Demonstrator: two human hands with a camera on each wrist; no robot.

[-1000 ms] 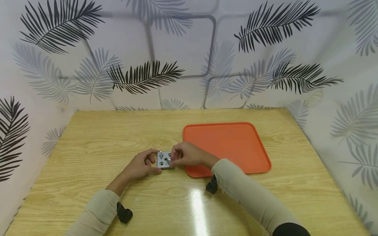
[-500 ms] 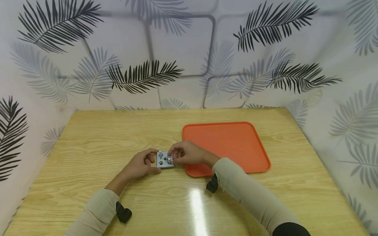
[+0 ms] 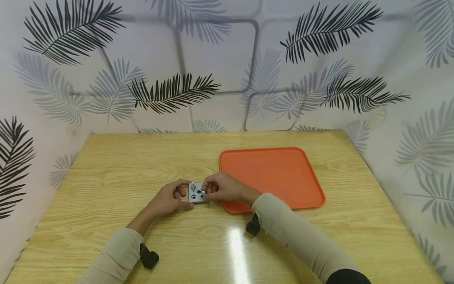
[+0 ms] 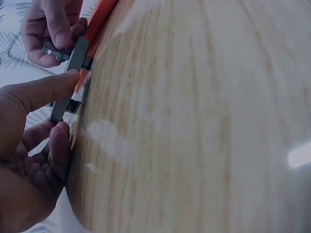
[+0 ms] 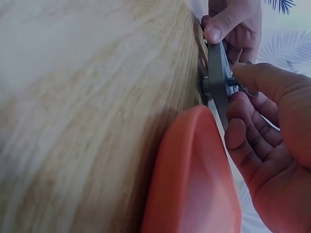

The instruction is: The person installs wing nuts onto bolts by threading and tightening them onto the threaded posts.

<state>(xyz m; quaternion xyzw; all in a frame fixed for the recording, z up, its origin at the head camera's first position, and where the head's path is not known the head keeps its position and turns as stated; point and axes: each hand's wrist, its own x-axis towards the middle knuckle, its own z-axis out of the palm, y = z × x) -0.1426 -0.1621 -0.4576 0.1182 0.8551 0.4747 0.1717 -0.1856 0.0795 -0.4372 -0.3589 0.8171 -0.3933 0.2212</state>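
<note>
A small grey metal plate [image 3: 196, 200] with several round holes stands level, just above the tabletop, on short legs visible in the left wrist view. My left hand [image 3: 167, 200] grips its left side, with the thumb on the near edge and a finger at the far edge. At the plate's right side, my right hand [image 3: 225, 187] pinches a small metal wing screw [image 4: 54, 52] between thumb and fingers. That screw's dark threaded shank stands in the plate, partly hidden by the fingertips. Another metal screw [image 3: 193, 186] sits upright at the plate's far left corner.
An orange tray [image 3: 271, 177] lies right of the plate, its left rim under my right hand and wrist. The wooden table [image 3: 142, 157] ends at a leaf-patterned cloth [image 3: 220, 59] behind and at the sides.
My right fingers were around the screw, opened off it half a second ago, and now pinch it again. The left hand, plate and tray have kept their places.
</note>
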